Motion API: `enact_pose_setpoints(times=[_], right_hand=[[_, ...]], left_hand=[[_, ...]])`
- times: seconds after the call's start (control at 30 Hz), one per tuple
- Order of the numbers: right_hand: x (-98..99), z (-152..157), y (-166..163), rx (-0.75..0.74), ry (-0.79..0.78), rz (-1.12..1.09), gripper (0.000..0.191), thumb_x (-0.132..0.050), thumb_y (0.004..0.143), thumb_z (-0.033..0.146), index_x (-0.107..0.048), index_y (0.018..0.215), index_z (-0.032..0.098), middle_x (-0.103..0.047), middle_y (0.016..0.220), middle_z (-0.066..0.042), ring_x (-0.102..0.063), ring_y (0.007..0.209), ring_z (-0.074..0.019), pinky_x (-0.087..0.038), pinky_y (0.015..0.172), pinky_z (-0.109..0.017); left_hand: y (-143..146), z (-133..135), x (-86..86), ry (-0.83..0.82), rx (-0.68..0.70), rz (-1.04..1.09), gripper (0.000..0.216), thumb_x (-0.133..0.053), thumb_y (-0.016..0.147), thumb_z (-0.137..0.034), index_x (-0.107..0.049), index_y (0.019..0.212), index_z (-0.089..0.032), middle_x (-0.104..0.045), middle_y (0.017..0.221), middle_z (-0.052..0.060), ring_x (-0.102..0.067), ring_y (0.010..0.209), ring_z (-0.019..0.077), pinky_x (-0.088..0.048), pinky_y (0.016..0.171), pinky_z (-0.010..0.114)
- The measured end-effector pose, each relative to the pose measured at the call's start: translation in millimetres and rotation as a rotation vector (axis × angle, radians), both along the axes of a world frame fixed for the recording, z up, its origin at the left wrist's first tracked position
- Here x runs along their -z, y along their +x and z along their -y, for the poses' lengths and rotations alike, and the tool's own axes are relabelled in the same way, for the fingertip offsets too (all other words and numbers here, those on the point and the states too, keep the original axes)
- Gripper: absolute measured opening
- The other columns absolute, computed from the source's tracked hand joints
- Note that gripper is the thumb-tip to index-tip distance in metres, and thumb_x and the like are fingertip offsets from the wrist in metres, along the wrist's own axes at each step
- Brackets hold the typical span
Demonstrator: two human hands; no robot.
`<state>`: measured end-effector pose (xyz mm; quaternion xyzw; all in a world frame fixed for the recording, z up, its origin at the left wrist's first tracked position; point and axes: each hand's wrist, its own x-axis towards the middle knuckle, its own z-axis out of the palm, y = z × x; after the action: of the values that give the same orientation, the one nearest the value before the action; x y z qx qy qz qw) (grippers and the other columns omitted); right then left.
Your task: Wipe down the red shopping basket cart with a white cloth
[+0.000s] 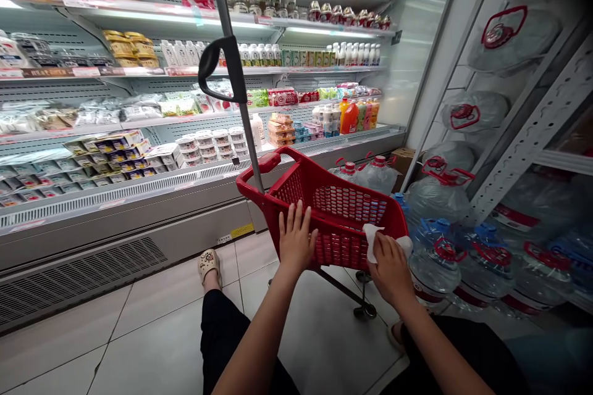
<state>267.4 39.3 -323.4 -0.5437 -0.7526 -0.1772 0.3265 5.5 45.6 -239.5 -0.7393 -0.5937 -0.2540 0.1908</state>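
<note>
A red plastic shopping basket on wheels (333, 197) stands on the floor just in front of me, with a grey pull handle (234, 68) rising from its left side. My left hand (295, 241) lies flat against the basket's near wall, fingers stretched upward. My right hand (391, 268) is closed on a white cloth (370, 239) and presses it against the basket's near right rim.
An open refrigerated shelf (139, 185) with dairy packs and bottles runs along the left. Large water jugs (440, 259) with red caps crowd the floor and a white rack (523, 129) on the right. My legs and a sandalled foot (208, 262) rest on pale floor tiles.
</note>
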Motion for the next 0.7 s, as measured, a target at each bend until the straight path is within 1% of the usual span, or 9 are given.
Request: enact_pose_setpoints(times=[0.1, 0.17, 0.23, 0.33, 0.4, 0.5, 0.57, 0.63, 0.7], right_hand=[[-14.6, 8, -34, -0.024, 0.004, 0.018, 0.071, -0.044, 0.097, 0.027, -0.023, 0.165, 0.017, -0.056, 0.147, -0.019, -0.05, 0.132, -0.0388, -0.038, 0.114, -0.059], [-23.4, 13, -51, -0.059, -0.01, 0.018, 0.07, -0.045, 0.097, 0.025, -0.025, 0.164, 0.016, -0.057, 0.146, -0.019, -0.052, 0.13, -0.0378, -0.04, 0.113, -0.057], [-28.5, 19, -59, -0.099, -0.045, 0.008, 0.071, -0.045, 0.095, 0.022, -0.027, 0.163, 0.016, -0.057, 0.147, -0.018, -0.053, 0.131, -0.0363, -0.041, 0.112, -0.055], [-28.1, 33, -59, -0.151, -0.104, -0.012, 0.076, -0.044, 0.091, 0.015, -0.024, 0.165, 0.018, -0.056, 0.15, -0.016, -0.053, 0.134, -0.0338, -0.044, 0.112, -0.052], [-23.5, 46, -56, -0.166, -0.126, -0.026, 0.081, -0.043, 0.089, 0.013, -0.02, 0.166, 0.02, -0.055, 0.151, -0.015, -0.055, 0.134, -0.0331, -0.046, 0.111, -0.051], [-12.9, 68, -55, -0.196, -0.127, -0.015, 0.087, -0.044, 0.085, 0.011, -0.015, 0.167, 0.017, -0.057, 0.15, -0.017, -0.057, 0.133, -0.0336, -0.048, 0.111, -0.052], [-6.1, 80, -57, -0.235, -0.132, 0.021, 0.091, -0.046, 0.081, 0.01, -0.018, 0.167, 0.014, -0.056, 0.151, -0.018, -0.054, 0.138, -0.0339, -0.047, 0.114, -0.053], [-1.6, 87, -60, -0.288, -0.155, 0.067, 0.092, -0.047, 0.076, 0.007, -0.026, 0.165, 0.013, -0.053, 0.155, -0.017, -0.048, 0.145, -0.033, -0.044, 0.118, -0.053], [-0.9, 90, -62, -0.348, -0.187, 0.101, 0.092, -0.046, 0.071, 0.005, -0.035, 0.162, 0.015, -0.048, 0.16, -0.014, -0.041, 0.15, -0.0306, -0.043, 0.12, -0.052]], left_hand=[[32, 7, 21.4, -0.047, 0.13, -0.043, 0.062, -0.045, 0.105, -0.045, -0.032, 0.164, -0.031, -0.028, 0.172, 0.001, -0.022, 0.16, 0.0246, -0.023, 0.13, 0.057], [46, 13, 33.8, -0.062, 0.135, -0.047, 0.063, -0.041, 0.107, -0.042, -0.026, 0.166, -0.027, -0.022, 0.173, 0.001, -0.018, 0.161, 0.0238, -0.026, 0.129, 0.055], [48, 17, 40.5, -0.071, 0.116, -0.039, 0.066, -0.039, 0.107, -0.039, -0.019, 0.167, -0.024, -0.019, 0.174, 0.003, -0.014, 0.162, 0.0241, -0.027, 0.129, 0.054], [33, 17, 39.8, -0.085, 0.121, -0.037, 0.068, -0.038, 0.108, -0.045, -0.015, 0.168, -0.024, -0.018, 0.174, 0.004, -0.012, 0.162, 0.0239, -0.024, 0.13, 0.053], [18, 14, 35.5, -0.093, 0.121, -0.023, 0.069, -0.036, 0.108, -0.049, -0.014, 0.168, -0.024, -0.02, 0.174, 0.005, -0.014, 0.162, 0.0232, -0.023, 0.13, 0.053], [3, 4, 28.8, -0.103, 0.066, 0.051, 0.069, -0.033, 0.108, -0.051, -0.013, 0.168, -0.021, -0.023, 0.173, 0.009, -0.019, 0.16, 0.0235, -0.023, 0.129, 0.053], [0, -1, 25.8, -0.113, 0.004, 0.11, 0.07, -0.032, 0.108, -0.053, -0.018, 0.167, -0.019, -0.026, 0.172, 0.013, -0.024, 0.159, 0.0257, -0.025, 0.128, 0.055], [3, -2, 25.3, -0.127, -0.033, 0.131, 0.069, -0.03, 0.108, -0.056, -0.028, 0.165, -0.017, -0.03, 0.17, 0.015, -0.028, 0.158, 0.0274, -0.024, 0.128, 0.058], [9, 4, 27.5, -0.136, -0.004, 0.096, 0.065, -0.028, 0.108, -0.057, -0.038, 0.161, -0.019, -0.033, 0.169, 0.013, -0.03, 0.157, 0.0261, -0.022, 0.129, 0.058]])
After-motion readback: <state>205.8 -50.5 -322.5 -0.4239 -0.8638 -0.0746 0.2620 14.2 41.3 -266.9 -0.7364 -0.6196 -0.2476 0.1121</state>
